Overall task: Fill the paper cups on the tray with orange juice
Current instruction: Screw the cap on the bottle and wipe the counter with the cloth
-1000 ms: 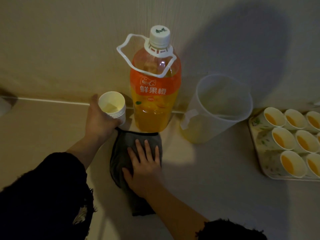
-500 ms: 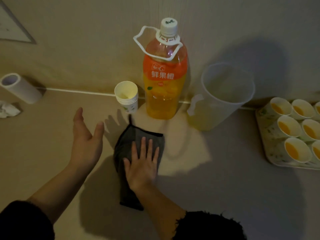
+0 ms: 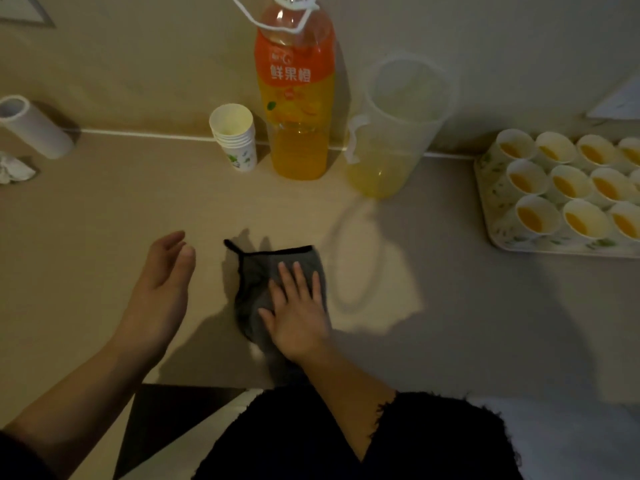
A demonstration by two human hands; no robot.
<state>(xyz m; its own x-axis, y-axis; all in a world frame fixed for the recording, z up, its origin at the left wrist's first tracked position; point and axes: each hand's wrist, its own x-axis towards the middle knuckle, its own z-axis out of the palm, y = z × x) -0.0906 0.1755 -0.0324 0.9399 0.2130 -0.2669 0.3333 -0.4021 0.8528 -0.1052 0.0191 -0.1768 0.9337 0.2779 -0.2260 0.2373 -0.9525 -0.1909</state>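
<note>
Fingers (image 3: 297,276) of right hand (image 3: 298,318) flat on 1 grey cloth (image 3: 253,284)

Grey cloth (image 3: 256,289) edged black, orange-labelled juice bottle (image 3: 298,98), white leaf-print paper cups (image 3: 536,216), floral-patterned cream tray (image 3: 485,174), beige table (image 3: 104,209).

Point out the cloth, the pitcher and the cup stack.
cloth (image 3: 256,271): head view, grey fabric just below its black-edged top.
pitcher (image 3: 391,140): head view, clear side wall above the juice.
cup stack (image 3: 239,157): head view, printed wall of the bottom cup.
</note>
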